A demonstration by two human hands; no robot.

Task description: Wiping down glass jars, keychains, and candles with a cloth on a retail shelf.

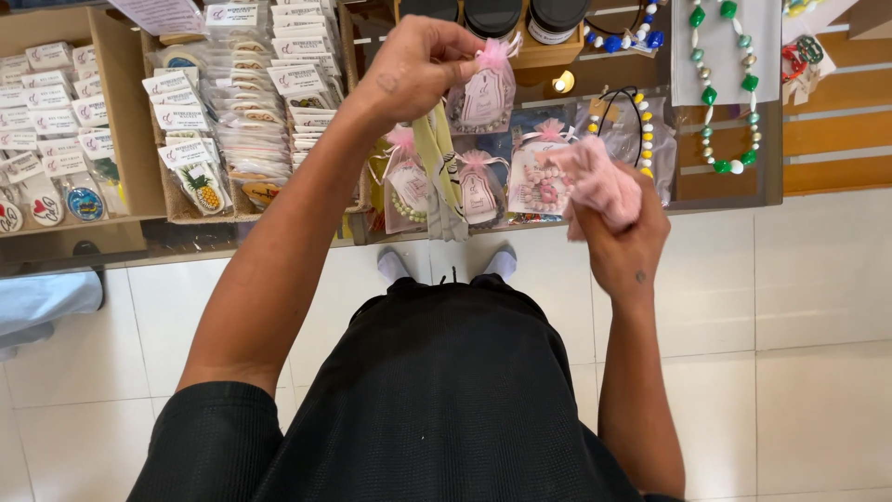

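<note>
My left hand (pixel 418 63) is raised over the display table and pinches a small clear gift pouch (pixel 485 93) tied with a pink ribbon; a pale yellow-grey strip (pixel 439 167) hangs down from the same hand. My right hand (pixel 621 228) is closed around a crumpled pink cloth (pixel 595 181), held lower and to the right, just in front of the table edge. Similar pouches with bead bracelets (pixel 476 186) lie on the table between my two hands.
Open boxes of packaged trinkets (pixel 242 112) and carded items (pixel 56 121) fill the left of the table. Bead necklaces (pixel 720 93) lie at the right, dark jars (pixel 492 17) at the back. White floor tiles (pixel 799 325) spread below; my socked feet (pixel 446 265) stand at the table.
</note>
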